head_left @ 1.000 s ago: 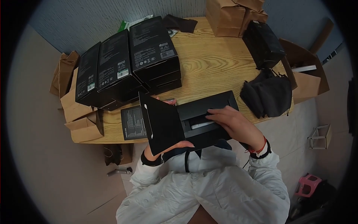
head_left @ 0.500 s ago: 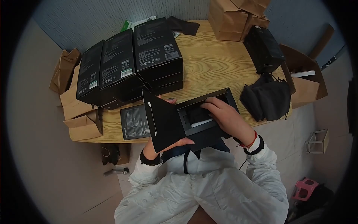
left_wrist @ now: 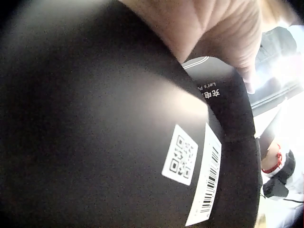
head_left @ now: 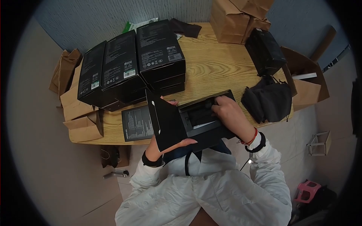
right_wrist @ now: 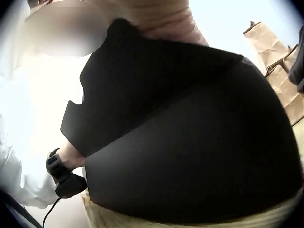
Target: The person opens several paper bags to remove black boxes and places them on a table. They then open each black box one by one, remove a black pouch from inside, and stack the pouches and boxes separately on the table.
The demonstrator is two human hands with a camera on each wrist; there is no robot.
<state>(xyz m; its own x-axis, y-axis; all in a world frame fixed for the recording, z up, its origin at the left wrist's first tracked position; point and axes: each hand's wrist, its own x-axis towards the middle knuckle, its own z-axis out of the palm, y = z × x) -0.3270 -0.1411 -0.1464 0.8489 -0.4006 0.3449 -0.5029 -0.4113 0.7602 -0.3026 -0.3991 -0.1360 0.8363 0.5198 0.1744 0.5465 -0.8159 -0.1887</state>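
An opened black box (head_left: 207, 140) is held in front of the body, its lid flap (head_left: 166, 122) raised on the left. My left hand (head_left: 181, 144) grips its left end, thumb along the near side and fingertips showing on the far side. My right hand (head_left: 230, 113) reaches into the box's right part with bent fingers, their tips hidden inside; I cannot tell whether they pinch anything. Dark contents and a white piece (head_left: 203, 125) show in the tray. In the left wrist view the box bears a QR label (left_wrist: 180, 155) and a barcode label (left_wrist: 206, 183).
Large black boxes (head_left: 158, 45) stand stacked at the table's left. Under the lid flap a flat printed black box (head_left: 136, 124) lies on the table (head_left: 205, 64). At the right are a dark drawstring pouch (head_left: 267, 100), another black box (head_left: 266, 52) and paper bags (head_left: 230, 22).
My right hand has moved from across the box's middle to its right part, fingers now deeper inside. More of the dark contents shows. My left hand keeps its grip.
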